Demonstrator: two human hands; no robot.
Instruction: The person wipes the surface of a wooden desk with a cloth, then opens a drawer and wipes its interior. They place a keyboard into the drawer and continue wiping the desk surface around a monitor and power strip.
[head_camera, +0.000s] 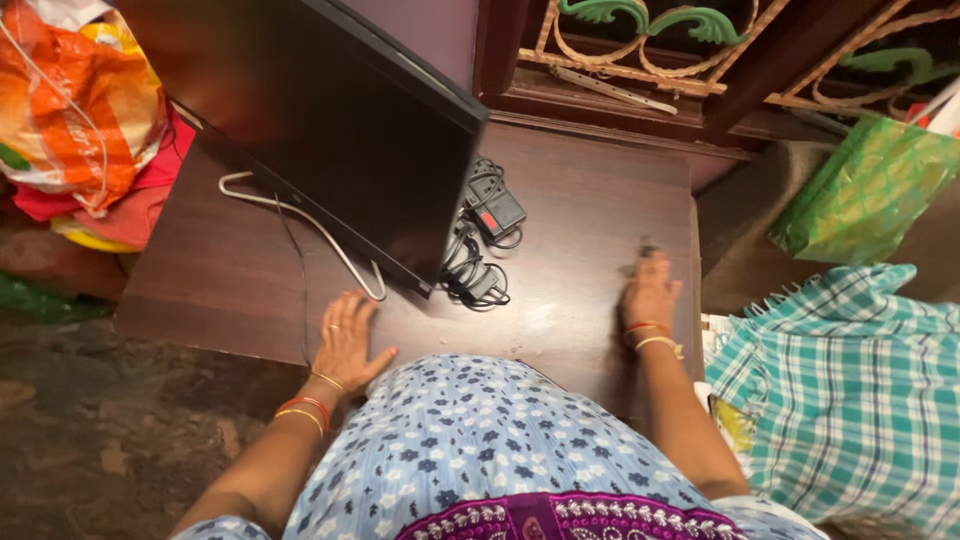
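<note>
Dark brown wooden counter (580, 190) carries a black flat screen (330, 130) standing far left; left hand (345, 340) lies flat, open, right hand (650, 290) presses palm-down, fingers together, near right edge.

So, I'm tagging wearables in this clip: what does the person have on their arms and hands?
Both forearms are bare, with no sleeves in view. The left hand has a thin ring on one finger; its wrist carries gold bangles and a red one between them. The right hand wears a red bangle and a gold one at the wrist.
</note>
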